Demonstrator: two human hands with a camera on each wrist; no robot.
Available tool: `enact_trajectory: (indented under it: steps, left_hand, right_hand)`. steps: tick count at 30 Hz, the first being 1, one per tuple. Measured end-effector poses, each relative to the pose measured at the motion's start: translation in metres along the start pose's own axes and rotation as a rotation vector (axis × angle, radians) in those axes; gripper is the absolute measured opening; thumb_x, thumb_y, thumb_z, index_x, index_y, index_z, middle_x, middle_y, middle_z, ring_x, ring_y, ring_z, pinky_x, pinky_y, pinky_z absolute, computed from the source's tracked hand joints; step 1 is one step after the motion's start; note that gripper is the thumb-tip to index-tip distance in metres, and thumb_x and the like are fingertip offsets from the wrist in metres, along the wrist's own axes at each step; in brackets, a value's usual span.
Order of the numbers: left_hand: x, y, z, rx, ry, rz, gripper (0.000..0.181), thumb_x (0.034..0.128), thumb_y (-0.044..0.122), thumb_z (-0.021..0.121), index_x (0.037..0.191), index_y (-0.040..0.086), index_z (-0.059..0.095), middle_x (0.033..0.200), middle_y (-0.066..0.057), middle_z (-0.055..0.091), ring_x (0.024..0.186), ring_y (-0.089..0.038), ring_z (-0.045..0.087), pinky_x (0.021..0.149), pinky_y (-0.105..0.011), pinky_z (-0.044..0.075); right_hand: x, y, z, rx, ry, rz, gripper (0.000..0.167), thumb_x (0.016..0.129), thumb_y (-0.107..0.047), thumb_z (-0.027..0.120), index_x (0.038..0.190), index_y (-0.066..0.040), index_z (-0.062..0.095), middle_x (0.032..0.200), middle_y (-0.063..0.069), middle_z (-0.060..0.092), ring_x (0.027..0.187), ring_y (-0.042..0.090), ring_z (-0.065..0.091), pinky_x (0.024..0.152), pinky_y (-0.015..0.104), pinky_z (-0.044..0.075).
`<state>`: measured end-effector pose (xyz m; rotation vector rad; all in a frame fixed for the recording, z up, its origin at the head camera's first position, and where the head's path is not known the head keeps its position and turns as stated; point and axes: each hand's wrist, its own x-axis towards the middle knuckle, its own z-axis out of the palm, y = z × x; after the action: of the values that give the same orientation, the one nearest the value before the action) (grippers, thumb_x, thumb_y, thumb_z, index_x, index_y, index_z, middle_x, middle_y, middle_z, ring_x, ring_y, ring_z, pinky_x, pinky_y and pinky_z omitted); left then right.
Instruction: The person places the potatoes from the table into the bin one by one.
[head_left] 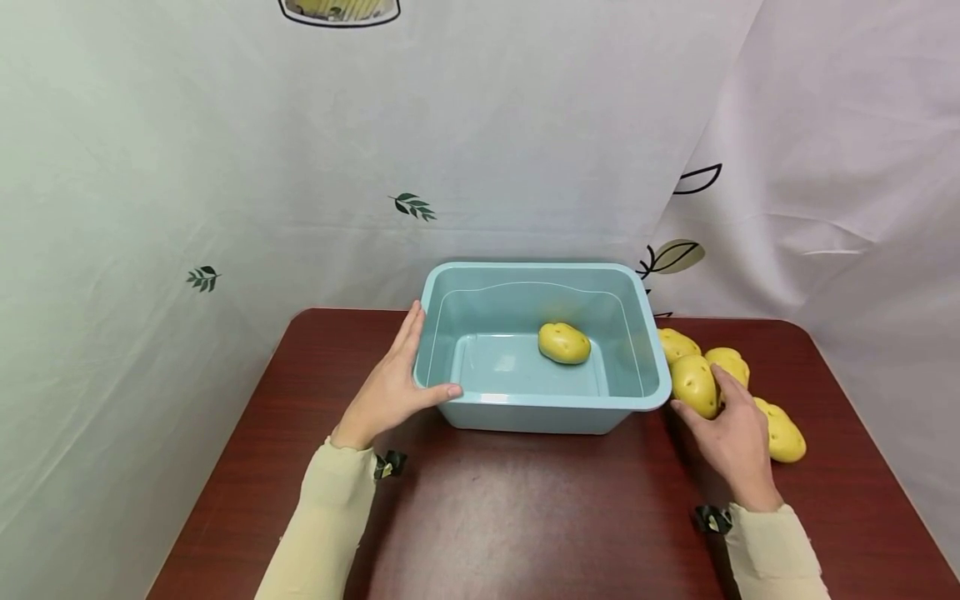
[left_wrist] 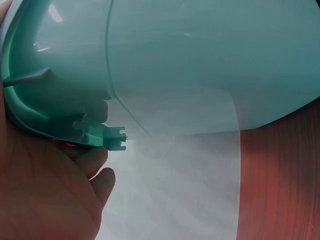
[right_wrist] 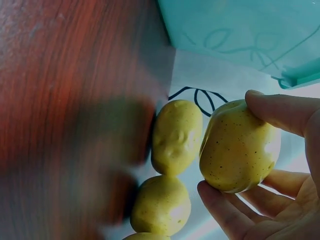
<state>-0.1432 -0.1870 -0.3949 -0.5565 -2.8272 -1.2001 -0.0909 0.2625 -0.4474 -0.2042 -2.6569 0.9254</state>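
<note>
The right hand [head_left: 727,433], just beyond the right side of the tub [head_left: 525,419], has its thumb and fingers bent about a yellow potato [head_left: 695,387], pinching it between thumb on one side and fingertips on the other; the gap between them is as wide as the potato. That held potato is close by the tub's near right corner, and the right wrist view shows a space between the two. Around it, also to the right of the tub, are three more: a rear potato [head_left: 677,342] next to the tub's right wall and partly hidden, a middle potato [head_left: 727,365] a little farther out, and an outer potato [head_left: 782,432] farthest from the tub, its near side partly covered by the hand. In the right wrist view two of the loose ones lie end to end, touching. The left hand [head_left: 390,392] is at the tub's near left corner, thumb stretched out on the near rim and the other fingers extended along the outside of the left wall, spread wide and touching the tub. Inside the tub, right of its middle, a single potato [head_left: 564,343] lies on the floor. Cream sleeves [head_left: 318,521] cover both forearms on the near side of the tub. Under the tub is a dark red-brown table [head_left: 517,517], and behind it hangs a pale cloth [head_left: 525,150] printed with leaves, one green sprig [head_left: 412,207] showing above the tub's rear left corner.
</note>
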Motion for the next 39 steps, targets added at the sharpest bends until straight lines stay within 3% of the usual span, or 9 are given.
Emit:
enact_trajectory:
  steps: [6,14,26,32,39]
  left_hand:
    - [-0.001,0.0,0.0,-0.006,-0.002,0.001,0.117,0.0817,0.054,0.079,0.162,0.023,0.0,0.165,0.021,-0.009,0.153,-0.01,0.007,0.115,-0.052,0.029]
    - [0.0,0.0,0.0,0.001,-0.001,0.002,0.118,0.0808,0.063,0.075,0.162,0.023,0.0,0.165,0.021,-0.009,0.153,-0.01,0.006,0.115,-0.052,0.03]
    - [-0.001,0.0,0.0,-0.002,-0.002,0.003,0.117,0.0817,0.059,0.077,0.162,0.024,0.0,0.165,0.02,-0.009,0.153,-0.01,0.007,0.115,-0.052,0.03]
    - [0.0,0.0,0.0,-0.018,0.002,0.006,0.116,0.0823,0.048,0.081,0.162,0.023,0.001,0.165,0.02,-0.008,0.153,-0.01,0.007,0.116,-0.052,0.029]
    - [-0.001,-0.002,0.001,0.01,0.01,0.006,0.118,0.0803,0.058,0.079,0.162,0.024,0.001,0.165,0.021,-0.008,0.152,-0.01,0.009,0.116,-0.051,0.028]
  right_hand:
    - [-0.001,-0.003,-0.003,0.008,0.019,-0.009,0.081,0.082,-0.019,0.083,0.148,0.006,0.044,0.144,0.032,0.048,0.126,0.053,0.046,0.098,0.069,0.036]
    - [-0.004,-0.007,-0.008,0.007,0.051,-0.016,0.08,0.081,-0.018,0.084,0.147,0.004,0.046,0.143,0.029,0.05,0.125,0.052,0.048,0.098,0.068,0.037]
    - [-0.005,-0.018,-0.013,0.018,0.102,-0.049,0.08,0.077,-0.014,0.086,0.145,0.003,0.049,0.14,0.029,0.053,0.122,0.051,0.052,0.095,0.066,0.04]
    - [-0.003,-0.023,-0.017,0.04,0.135,-0.079,0.081,0.075,-0.012,0.088,0.146,0.001,0.05,0.141,0.027,0.053,0.124,0.05,0.052,0.098,0.065,0.04]
    - [-0.003,-0.028,-0.02,0.072,0.17,-0.121,0.081,0.074,-0.011,0.088,0.146,-0.002,0.051,0.145,0.021,0.052,0.129,0.044,0.051,0.103,0.06,0.039]
